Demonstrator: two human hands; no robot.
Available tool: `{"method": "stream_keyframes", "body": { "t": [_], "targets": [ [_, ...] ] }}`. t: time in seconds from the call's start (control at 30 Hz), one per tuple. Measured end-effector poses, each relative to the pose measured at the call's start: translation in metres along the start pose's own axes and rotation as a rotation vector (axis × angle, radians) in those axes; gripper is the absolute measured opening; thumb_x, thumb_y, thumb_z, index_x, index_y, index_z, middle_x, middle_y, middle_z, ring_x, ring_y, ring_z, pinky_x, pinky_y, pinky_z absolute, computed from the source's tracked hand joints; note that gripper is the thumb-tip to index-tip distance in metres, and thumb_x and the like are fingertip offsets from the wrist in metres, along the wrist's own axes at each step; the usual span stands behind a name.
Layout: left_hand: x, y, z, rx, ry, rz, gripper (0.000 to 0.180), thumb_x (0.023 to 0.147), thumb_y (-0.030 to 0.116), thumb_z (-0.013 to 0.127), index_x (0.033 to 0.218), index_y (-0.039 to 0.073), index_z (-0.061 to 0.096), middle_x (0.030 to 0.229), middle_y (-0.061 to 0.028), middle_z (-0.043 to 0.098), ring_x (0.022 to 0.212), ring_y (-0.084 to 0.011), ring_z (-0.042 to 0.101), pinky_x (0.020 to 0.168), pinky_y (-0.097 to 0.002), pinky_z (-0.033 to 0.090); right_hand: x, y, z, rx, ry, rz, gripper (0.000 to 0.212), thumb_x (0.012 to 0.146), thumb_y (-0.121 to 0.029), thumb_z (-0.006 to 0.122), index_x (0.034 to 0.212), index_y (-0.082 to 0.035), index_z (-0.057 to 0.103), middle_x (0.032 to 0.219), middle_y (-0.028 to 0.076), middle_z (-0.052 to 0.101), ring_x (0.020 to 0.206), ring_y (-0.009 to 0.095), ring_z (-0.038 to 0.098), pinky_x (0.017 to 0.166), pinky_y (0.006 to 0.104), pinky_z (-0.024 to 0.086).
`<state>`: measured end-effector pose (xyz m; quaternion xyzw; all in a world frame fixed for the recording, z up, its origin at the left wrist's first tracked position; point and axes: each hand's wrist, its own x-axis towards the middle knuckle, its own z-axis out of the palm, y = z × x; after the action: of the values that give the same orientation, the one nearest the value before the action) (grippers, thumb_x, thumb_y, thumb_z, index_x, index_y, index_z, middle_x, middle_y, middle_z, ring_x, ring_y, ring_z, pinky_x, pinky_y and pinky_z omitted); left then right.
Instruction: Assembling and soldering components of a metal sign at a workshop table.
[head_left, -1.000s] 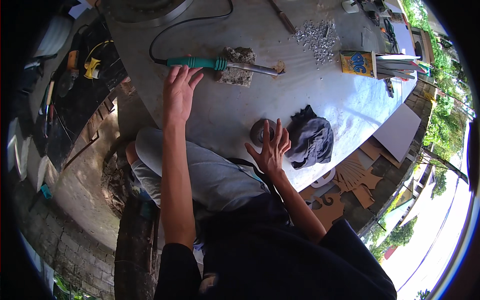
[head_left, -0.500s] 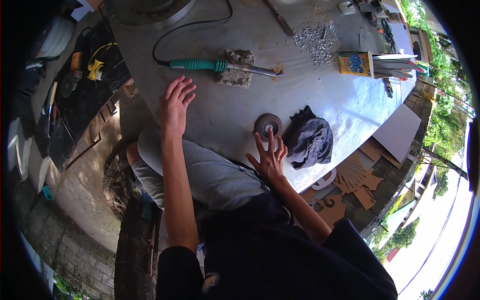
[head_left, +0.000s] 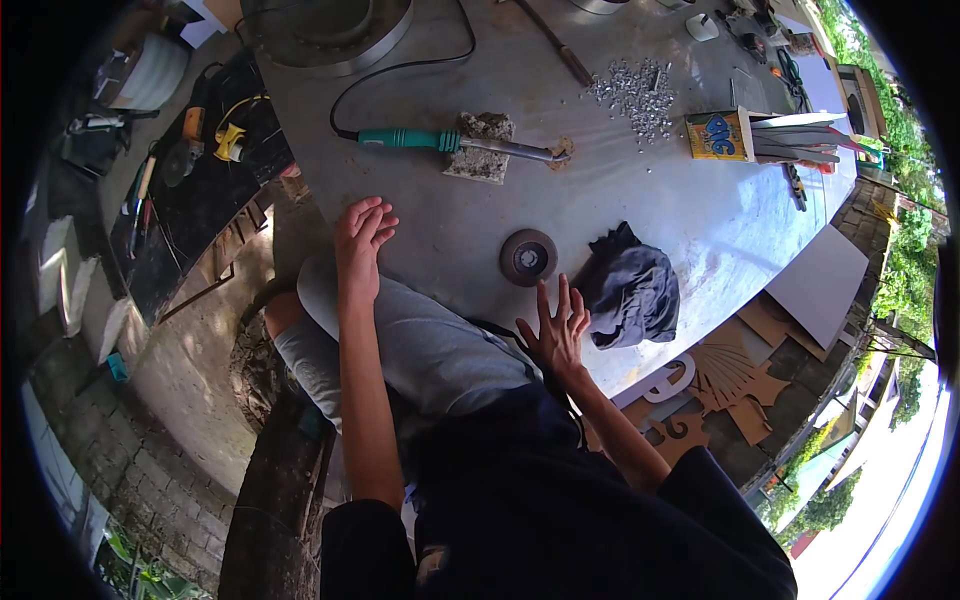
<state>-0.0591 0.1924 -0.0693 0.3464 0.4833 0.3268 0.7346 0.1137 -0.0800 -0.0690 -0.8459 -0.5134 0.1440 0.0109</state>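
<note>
My right hand (head_left: 557, 328) is raised with fingers spread, its fingertips just short of a round dark grinding disc (head_left: 515, 262) with a pale centre. The disc lies flat on the metal table. Right of that hand sits a crumpled black cloth (head_left: 632, 288), close to the fingers. My left hand (head_left: 364, 245) hovers at the table's near left edge, empty, fingers loosely bent and apart. Beyond it, a green-handled soldering iron (head_left: 410, 140) rests across a rough grey block (head_left: 482, 165), its tip over a brownish stain.
Small shiny metal pieces (head_left: 635, 98) are heaped near a brown-handled tool (head_left: 570, 60). A yellow container (head_left: 718, 136) lies on its side with flat strips in it. A round metal base (head_left: 340, 35) stands far left. Cut cardboard shapes (head_left: 735, 370) lie below the right edge. An angle grinder (head_left: 184, 155) is at left.
My right hand has drawn back from the disc, which a fingertip overlapped before. The disc sits slightly farther left, away from the cloth. My left hand is lower, farther from the iron. The view has shifted slightly.
</note>
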Motion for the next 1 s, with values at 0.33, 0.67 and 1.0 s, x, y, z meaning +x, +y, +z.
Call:
{"method": "stream_keyframes", "body": {
  "t": [0.33,0.67,1.0],
  "targets": [
    [-0.043,0.005,0.013,0.036,0.16,0.103,0.019,0.088,0.012,0.054,0.104,0.001,0.055,0.094,-0.007,0.06,0.082,-0.015,0.059,0.074,-0.027,0.045,0.039,0.0,0.001,0.066,0.005,-0.044,0.084,0.081,-0.043,0.058,0.142,0.0,0.017,0.148,0.016,0.016,0.129,0.039,0.02,0.096,0.0561,0.023],
    [-0.117,-0.011,-0.007,-0.383,0.229,0.26,0.016,0.088,0.007,0.053,0.103,0.0,0.054,0.094,-0.0086,0.059,0.085,-0.0161,0.057,0.08,-0.0296,0.045,0.063,-0.017,-0.003,0.025,-0.036,-0.353,0.083,0.084,-0.042,0.057,0.142,-0.001,0.015,0.147,0.023,0.013,0.132,0.043,0.013,0.101,0.0558,0.016],
    [-0.134,-0.026,-0.015,-0.467,0.271,0.361,0.014,0.089,0.006,0.052,0.101,-0.001,0.054,0.09,-0.0067,0.058,0.086,-0.015,0.057,0.079,-0.0281,0.047,0.042,-0.02,-0.005,-0.144,-0.031,-0.474,0.081,0.084,-0.04,0.057,0.142,-0.001,0.016,0.149,0.018,0.012,0.135,0.04,0.01,0.101,0.0581,0.017]
  ]
}}
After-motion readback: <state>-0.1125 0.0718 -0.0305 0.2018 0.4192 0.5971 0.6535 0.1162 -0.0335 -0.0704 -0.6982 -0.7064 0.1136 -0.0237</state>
